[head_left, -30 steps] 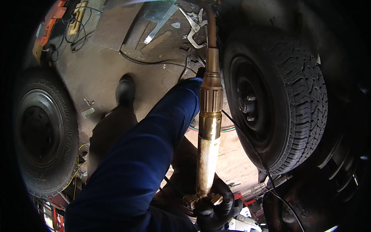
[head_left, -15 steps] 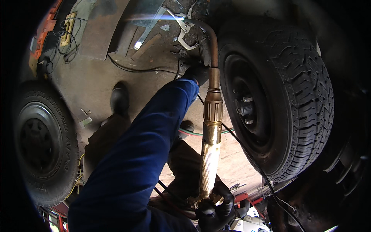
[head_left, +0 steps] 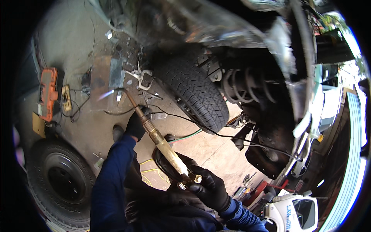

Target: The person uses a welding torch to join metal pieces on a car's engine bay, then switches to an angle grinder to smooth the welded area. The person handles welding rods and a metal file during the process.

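1. Far left, an orange case (head_left: 48,94) is lying on the concrete floor (head_left: 73,46), with a small yellow box (head_left: 66,98) and a tangle of thin wires just beside it on the right.
2. Near left, a loose wheel (head_left: 60,181) with a dark rim is lying at the edge of my view, just beside my left sleeve.
3. My left hand (head_left: 136,124), in a black glove, is reaching away from me and closing around the upper part of the brass torch (head_left: 162,144) — the fingers are wrapped about the tube, not spread.
4. The torch is running on a slant from its thin bent tip (head_left: 123,91) at the far left down to the valve end near me; the tip is hovering over a flat metal plate (head_left: 115,73) on the floor, and I cannot tell whether they are touching.
5. Locking pliers (head_left: 142,79) are lying just right of that plate, near the tread of the mounted tyre (head_left: 193,92).
6. My right hand (head_left: 208,187), also gloved in black, is gripping the near end of the torch — thumb and fingers are pinching around the small brass knobs there.
7. A black cable and a green hose (head_left: 187,136) are trailing across the floor between the torch and the tyre.
8. Further right, a coil spring (head_left: 241,85) is showing behind the tyre, under the dark body of the vehicle.
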A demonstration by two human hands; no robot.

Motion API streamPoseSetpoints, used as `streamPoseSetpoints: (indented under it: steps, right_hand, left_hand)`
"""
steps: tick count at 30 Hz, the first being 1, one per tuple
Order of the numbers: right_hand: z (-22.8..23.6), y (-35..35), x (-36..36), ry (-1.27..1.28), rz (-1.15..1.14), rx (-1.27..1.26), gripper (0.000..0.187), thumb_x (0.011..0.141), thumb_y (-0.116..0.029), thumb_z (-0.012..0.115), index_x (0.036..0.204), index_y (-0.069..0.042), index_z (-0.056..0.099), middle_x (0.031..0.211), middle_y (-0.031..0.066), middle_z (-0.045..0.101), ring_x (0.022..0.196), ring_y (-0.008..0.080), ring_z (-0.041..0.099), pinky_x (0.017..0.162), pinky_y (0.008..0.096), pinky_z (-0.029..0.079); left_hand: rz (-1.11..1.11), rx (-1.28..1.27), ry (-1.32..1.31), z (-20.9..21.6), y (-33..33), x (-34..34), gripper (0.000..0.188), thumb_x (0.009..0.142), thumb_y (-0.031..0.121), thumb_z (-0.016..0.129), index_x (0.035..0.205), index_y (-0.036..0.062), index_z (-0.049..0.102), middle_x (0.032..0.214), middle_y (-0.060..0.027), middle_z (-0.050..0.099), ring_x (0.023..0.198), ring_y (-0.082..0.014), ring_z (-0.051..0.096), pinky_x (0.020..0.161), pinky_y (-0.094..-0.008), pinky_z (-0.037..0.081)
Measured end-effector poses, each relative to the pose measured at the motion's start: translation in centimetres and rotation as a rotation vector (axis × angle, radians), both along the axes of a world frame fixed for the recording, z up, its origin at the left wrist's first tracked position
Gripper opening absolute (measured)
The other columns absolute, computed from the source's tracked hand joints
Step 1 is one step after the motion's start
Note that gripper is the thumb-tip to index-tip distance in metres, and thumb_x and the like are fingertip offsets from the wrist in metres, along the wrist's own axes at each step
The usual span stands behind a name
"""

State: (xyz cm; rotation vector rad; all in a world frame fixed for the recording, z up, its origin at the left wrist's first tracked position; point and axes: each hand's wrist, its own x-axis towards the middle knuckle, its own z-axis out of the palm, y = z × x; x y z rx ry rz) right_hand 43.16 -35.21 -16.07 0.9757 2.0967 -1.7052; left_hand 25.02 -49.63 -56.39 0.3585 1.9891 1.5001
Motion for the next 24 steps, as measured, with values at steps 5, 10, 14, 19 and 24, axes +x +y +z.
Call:
streamPoseSetpoints:
  steps: [5,10,14,19,24]
  right_hand:
    - [10.0,1.4,1.7,0.050,0.154,0.191,0.055,0.099,-0.018,0.084,0.145,0.003,0.062,0.125,0.0124,0.076,0.114,0.0136,0.071,0.099,0.0319,0.058]
    - [20.4,1.9,4.9,0.024,-0.169,-0.070,0.049,0.100,-0.017,0.082,0.143,0.000,0.065,0.122,0.0080,0.077,0.108,0.0108,0.070,0.096,0.0298,0.056]
    - [26.9,2.7,8.4,0.126,-0.369,-0.012,0.053,0.096,-0.019,0.087,0.139,0.004,0.066,0.121,0.0102,0.076,0.106,0.0135,0.071,0.094,0.0313,0.058]
    - [30.8,5.1,12.7,0.189,-0.712,0.133,0.059,0.097,-0.032,0.084,0.136,0.007,0.064,0.111,0.0132,0.076,0.090,0.0152,0.073,0.078,0.0296,0.059]
    - [31.6,10.0,15.0,0.238,-0.820,0.223,0.056,0.104,-0.042,0.074,0.135,0.003,0.063,0.097,0.0114,0.074,0.071,0.0138,0.070,0.059,0.0243,0.051]
  left_hand:
    - [-0.103,-0.111,0.297,18.3,-7.4,-1.6,0.015,0.092,0.000,0.068,0.107,0.0032,0.070,0.107,-0.0175,0.064,0.103,-0.0399,0.067,0.091,-0.0433,0.054]
    - [-0.198,-0.118,0.173,34.0,-12.3,-3.6,0.014,0.093,-0.003,0.069,0.106,0.0017,0.070,0.120,-0.0144,0.066,0.102,-0.0261,0.067,0.087,-0.0366,0.055]
    - [-0.267,-0.122,-0.019,44.6,-12.6,-6.0,0.017,0.094,-0.003,0.069,0.110,0.0024,0.070,0.133,-0.0103,0.070,0.095,-0.0131,0.067,0.083,-0.0292,0.055]
    - [-0.356,-0.214,-0.029,58.4,-6.8,-8.8,0.026,0.097,-0.003,0.066,0.122,0.0029,0.069,0.113,-0.0040,0.070,0.088,-0.0065,0.062,0.078,-0.0261,0.053]
    - [-0.105,0.267,0.497,70.1,3.8,-8.4,0.037,0.099,-0.003,0.057,0.136,-0.0001,0.063,0.106,-0.0098,0.067,0.093,-0.0155,0.064,0.093,-0.0360,0.055]
